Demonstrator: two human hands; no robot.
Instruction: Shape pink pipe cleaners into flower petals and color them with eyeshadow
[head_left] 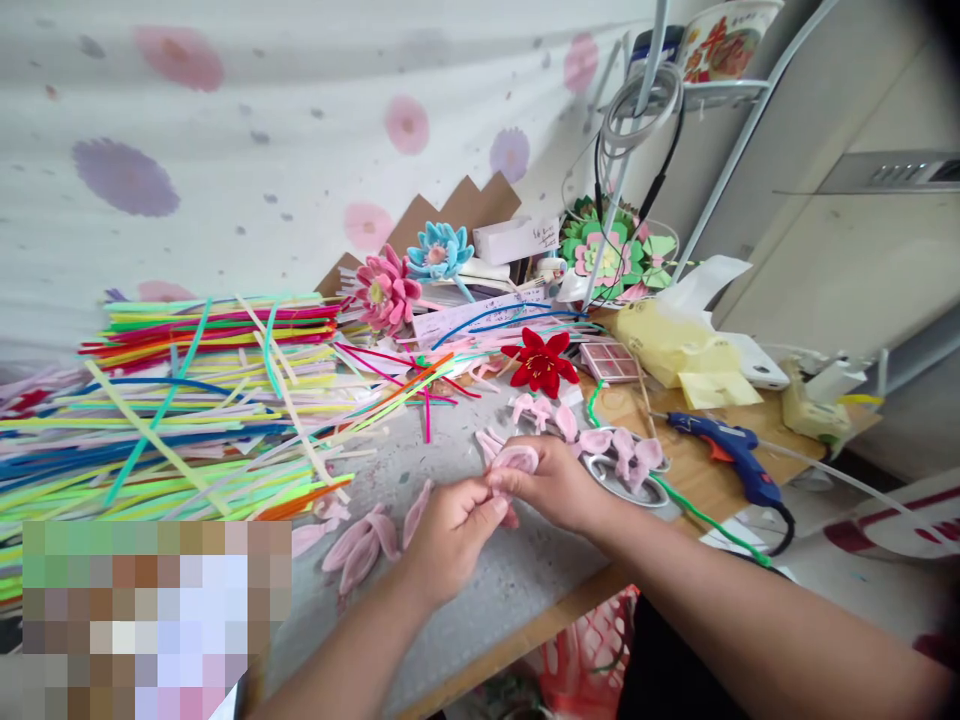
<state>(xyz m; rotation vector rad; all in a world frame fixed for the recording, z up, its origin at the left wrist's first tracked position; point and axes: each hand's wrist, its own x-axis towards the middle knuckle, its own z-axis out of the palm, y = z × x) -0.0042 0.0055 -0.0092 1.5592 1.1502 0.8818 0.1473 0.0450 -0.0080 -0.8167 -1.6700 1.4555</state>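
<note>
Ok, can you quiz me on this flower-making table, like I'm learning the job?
1. True or false: the right hand holds the blue glue gun.
2. What do the right hand and the left hand pinch together? A) pink petal B) scissors C) a red flower
3. Fill in: the pile of coloured stems lies to the person's ____.
Key: 1 false, it lies on the table; 2 A; 3 left.
</note>
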